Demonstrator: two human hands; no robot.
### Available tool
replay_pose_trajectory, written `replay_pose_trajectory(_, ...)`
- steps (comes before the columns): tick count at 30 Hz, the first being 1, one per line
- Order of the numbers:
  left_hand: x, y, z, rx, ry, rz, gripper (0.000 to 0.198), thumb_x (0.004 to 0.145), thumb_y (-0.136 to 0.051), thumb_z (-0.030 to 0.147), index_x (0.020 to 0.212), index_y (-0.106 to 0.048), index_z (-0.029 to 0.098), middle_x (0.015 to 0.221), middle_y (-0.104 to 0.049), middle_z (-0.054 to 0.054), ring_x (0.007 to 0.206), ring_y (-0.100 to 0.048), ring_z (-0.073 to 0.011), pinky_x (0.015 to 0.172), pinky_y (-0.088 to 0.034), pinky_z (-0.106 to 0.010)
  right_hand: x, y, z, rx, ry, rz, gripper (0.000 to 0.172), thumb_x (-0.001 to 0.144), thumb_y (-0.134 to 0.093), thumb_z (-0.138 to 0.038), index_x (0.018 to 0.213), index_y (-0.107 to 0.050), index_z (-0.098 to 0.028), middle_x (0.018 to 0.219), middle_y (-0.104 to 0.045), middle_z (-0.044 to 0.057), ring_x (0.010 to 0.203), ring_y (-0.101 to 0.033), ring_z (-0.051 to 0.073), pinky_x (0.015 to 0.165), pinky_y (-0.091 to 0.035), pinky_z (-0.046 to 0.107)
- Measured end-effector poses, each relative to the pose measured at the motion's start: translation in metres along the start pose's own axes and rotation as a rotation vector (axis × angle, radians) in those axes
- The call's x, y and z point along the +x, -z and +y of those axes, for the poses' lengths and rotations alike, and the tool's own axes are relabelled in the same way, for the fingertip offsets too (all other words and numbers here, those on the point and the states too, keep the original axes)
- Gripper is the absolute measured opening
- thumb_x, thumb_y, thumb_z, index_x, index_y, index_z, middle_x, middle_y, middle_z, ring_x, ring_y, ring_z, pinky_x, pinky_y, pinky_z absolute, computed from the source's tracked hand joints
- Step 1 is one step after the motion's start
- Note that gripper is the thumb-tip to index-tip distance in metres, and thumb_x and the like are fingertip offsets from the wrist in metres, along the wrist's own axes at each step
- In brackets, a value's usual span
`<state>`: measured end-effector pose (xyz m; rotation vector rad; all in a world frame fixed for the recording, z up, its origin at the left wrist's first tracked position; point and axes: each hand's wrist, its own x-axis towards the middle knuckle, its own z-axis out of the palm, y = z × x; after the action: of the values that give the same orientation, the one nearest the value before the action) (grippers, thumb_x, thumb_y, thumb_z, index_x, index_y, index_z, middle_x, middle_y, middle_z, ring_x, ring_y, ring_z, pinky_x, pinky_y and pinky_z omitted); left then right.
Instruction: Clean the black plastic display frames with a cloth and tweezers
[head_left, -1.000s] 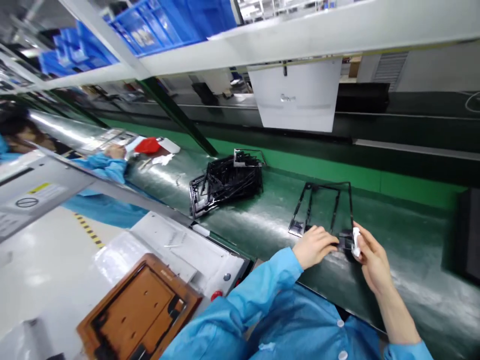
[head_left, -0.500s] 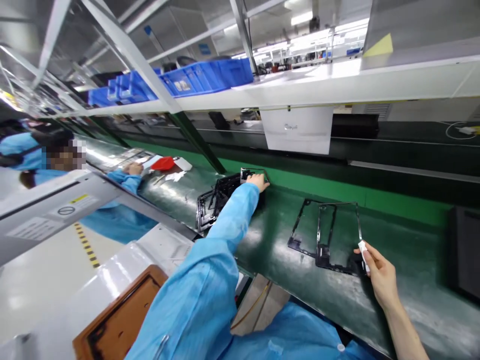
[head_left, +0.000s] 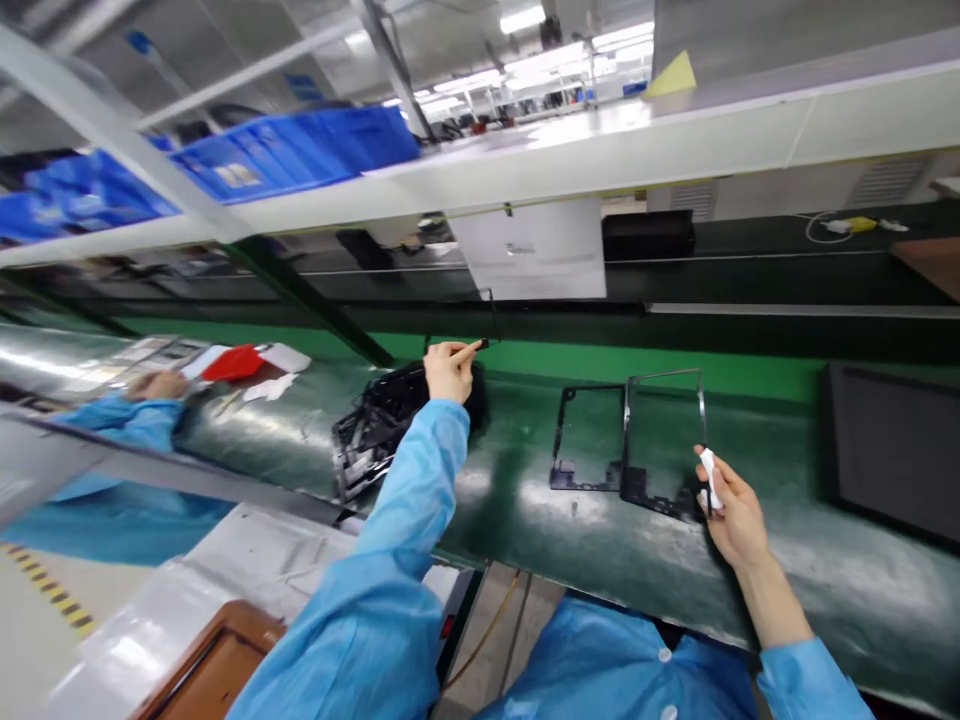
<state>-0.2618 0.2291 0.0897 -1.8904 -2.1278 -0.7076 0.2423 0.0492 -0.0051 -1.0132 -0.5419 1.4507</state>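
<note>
My left hand (head_left: 448, 372) is closed on the edge of a thin black frame (head_left: 484, 344), held up over the pile of black frames (head_left: 371, 425); much of that frame is blurred. My right hand (head_left: 739, 515) pinches a small white wipe (head_left: 709, 478) and the right side of another black device frame (head_left: 660, 505). This frame is tilted up above the green bench, its wide dark strip toward me. Beside it on the left, a similar black frame (head_left: 589, 486) lies on the bench, its right edge close to or overlapped by the held one.
A dark flat panel (head_left: 896, 450) stands on the green bench (head_left: 525, 540) at right. A co-worker's hands (head_left: 157, 385) are at far left, near a red item (head_left: 234, 363). Overhead runs a white shelf (head_left: 525, 165) with blue bins (head_left: 300, 150); a white sheet (head_left: 536, 250) hangs below.
My left hand has lifted a thin frame off the pile and moved up with it. My right hand has tilted its frame up a little. The view has turned right.
</note>
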Motion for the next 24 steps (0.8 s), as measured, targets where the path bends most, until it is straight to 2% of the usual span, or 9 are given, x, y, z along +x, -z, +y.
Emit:
replay_pose_trajectory(3,-0.046,-0.008,0.045,-0.144,-0.18,0.034,0.04,0.111,-0.049,0.034,0.132,-0.082,0.025,0.125,-0.07,-0.015,0.122,-0.057,-0.03,0.115,-0.041,-0.052,-0.017,-0.007,-0.015,0.099,-0.039,-0.011,0.059,0.074,-0.103,-0.046,0.126,-0.084,-0.026,0.084,-0.052,-0.005,0.053,-0.021,0.0,0.045,-0.036,0.013)
replay_pose_trajectory(8,-0.173,-0.041,0.136,-0.362,-0.48,-0.109,0.041,0.108,-0.051,0.021,0.128,-0.083,0.034,0.114,-0.075,-0.009,0.113,-0.062,-0.0245,0.116,-0.044,-0.048,-0.054,-0.017,-0.044,0.219,-0.065,0.0,0.052,0.078,-0.094,-0.028,0.128,-0.081,-0.026,0.081,-0.042,-0.007,0.056,-0.014,0.006,0.041,-0.034,0.011)
replay_pose_trajectory(10,-0.217,-0.05,0.159,-0.418,-0.549,-0.19,0.038,0.107,-0.054,0.02,0.127,-0.083,0.033,0.112,-0.076,-0.007,0.11,-0.064,-0.0231,0.11,-0.049,-0.042,-0.068,-0.021,-0.055,0.268,-0.072,0.007,0.05,0.081,-0.092,-0.027,0.129,-0.08,-0.027,0.081,-0.042,-0.007,0.057,-0.014,0.006,0.042,-0.036,0.01)
replay_pose_trajectory(12,-0.244,-0.054,0.165,-0.447,-0.565,-0.267,0.036,0.106,-0.058,0.021,0.13,-0.082,0.032,0.117,-0.076,-0.008,0.106,-0.065,-0.0221,0.1,-0.053,-0.038,-0.078,-0.025,-0.065,0.322,-0.079,0.015,0.049,0.083,-0.093,-0.028,0.13,-0.079,-0.026,0.081,-0.042,-0.008,0.056,-0.015,0.006,0.043,-0.038,0.009)
replay_pose_trajectory(15,-0.253,-0.052,0.147,-0.455,-0.488,-0.338,0.034,0.107,-0.057,0.025,0.128,-0.082,0.031,0.115,-0.075,-0.01,0.104,-0.065,-0.0235,0.093,-0.053,-0.039,-0.089,-0.03,-0.075,0.37,-0.088,0.017,0.053,0.081,-0.096,-0.028,0.131,-0.078,-0.026,0.08,-0.043,-0.008,0.055,-0.019,0.004,0.043,-0.039,0.007)
replay_pose_trajectory(18,-0.242,-0.042,0.116,-0.466,-0.361,-0.365,0.03,0.106,-0.059,0.032,0.122,-0.084,0.031,0.109,-0.075,-0.01,0.103,-0.065,-0.0259,0.094,-0.053,-0.044,-0.095,-0.034,-0.082,0.363,-0.083,-0.017,0.049,0.085,-0.094,-0.027,0.131,-0.077,-0.028,0.079,-0.042,-0.008,0.054,-0.018,0.004,0.043,-0.038,0.007)
replay_pose_trajectory(20,-0.236,-0.03,0.104,-0.491,-0.268,-0.354,0.027,0.102,-0.064,0.035,0.119,-0.085,0.029,0.111,-0.076,-0.011,0.104,-0.065,-0.0277,0.098,-0.053,-0.047,-0.098,-0.037,-0.084,0.364,-0.083,-0.031,0.044,0.088,-0.09,-0.024,0.13,-0.078,-0.03,0.078,-0.041,-0.008,0.054,-0.014,0.005,0.044,-0.039,0.007)
replay_pose_trajectory(22,-0.234,-0.013,0.105,-0.551,-0.18,-0.324,0.027,0.101,-0.066,0.038,0.117,-0.085,0.027,0.118,-0.076,-0.012,0.11,-0.066,-0.0292,0.104,-0.053,-0.05,-0.1,-0.041,-0.086,0.379,-0.086,-0.029,0.043,0.088,-0.09,-0.022,0.128,-0.078,-0.03,0.077,-0.039,-0.009,0.054,-0.011,0.004,0.046,-0.04,0.006)
replay_pose_trajectory(24,-0.236,0.007,0.12,-0.667,-0.123,-0.305,0.028,0.103,-0.066,0.041,0.117,-0.084,0.025,0.121,-0.077,-0.012,0.114,-0.068,-0.0282,0.107,-0.053,-0.049,-0.102,-0.044,-0.087,0.372,-0.084,-0.029,0.041,0.088,-0.09,-0.023,0.127,-0.078,-0.03,0.077,-0.037,-0.009,0.054,-0.01,0.005,0.046,-0.041,0.006)
